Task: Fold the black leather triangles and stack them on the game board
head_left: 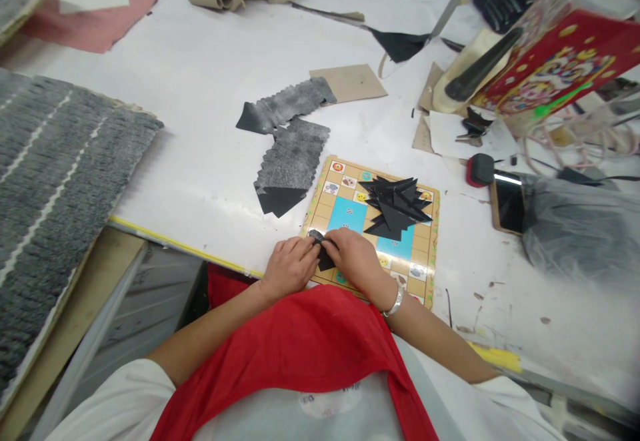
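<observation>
Pinching black piece (pixel 325 259), its corner pointing toward the person.

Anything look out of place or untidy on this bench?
Mildly. A colourful game board serves as the mat where the left hand and right hand pinch a small black piece. The black triangles on it lie splayed, and stray scraps dot the table.

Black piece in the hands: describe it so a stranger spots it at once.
A colourful game board lies on the white table. At its near edge the left hand and right hand pinch the black piece; the black triangles lie piled loose mid-board.
</observation>
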Available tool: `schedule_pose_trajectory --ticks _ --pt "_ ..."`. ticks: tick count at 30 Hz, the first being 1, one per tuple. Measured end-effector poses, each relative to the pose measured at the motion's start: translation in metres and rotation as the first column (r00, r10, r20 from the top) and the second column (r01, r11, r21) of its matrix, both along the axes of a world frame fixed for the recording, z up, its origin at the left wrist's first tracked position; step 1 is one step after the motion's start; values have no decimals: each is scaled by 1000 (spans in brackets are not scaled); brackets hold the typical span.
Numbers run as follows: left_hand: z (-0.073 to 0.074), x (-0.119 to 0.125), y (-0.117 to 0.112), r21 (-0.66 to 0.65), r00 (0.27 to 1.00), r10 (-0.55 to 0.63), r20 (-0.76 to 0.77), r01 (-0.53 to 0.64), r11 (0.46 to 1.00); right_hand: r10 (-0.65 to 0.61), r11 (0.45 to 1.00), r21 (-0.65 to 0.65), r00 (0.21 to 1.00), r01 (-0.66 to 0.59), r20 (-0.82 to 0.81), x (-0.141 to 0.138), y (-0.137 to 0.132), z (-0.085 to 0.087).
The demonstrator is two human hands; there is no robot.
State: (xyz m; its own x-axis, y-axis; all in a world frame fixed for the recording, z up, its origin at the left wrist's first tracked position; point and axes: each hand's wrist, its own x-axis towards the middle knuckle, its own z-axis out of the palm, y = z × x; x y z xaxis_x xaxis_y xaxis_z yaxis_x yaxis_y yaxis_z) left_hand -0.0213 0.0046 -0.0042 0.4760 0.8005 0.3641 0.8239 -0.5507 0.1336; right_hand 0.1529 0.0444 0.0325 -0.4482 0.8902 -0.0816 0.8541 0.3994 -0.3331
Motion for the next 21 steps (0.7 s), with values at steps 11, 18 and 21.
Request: schedule_pose_trajectory --ticks 11,18,21 --pt "1 -11 14 -139 957 25 288 16 990 193 941 288 981 -177 -27 8 -13 -22" --pt "9 -13 18 -109 997 -73 20 75 991 153 967 215 987 -139 -49 8 -14 -20" --pt "11 -15 18 -99 997 -73 -16 71 993 107 973 211 993 -93 -55 7 -14 -22"
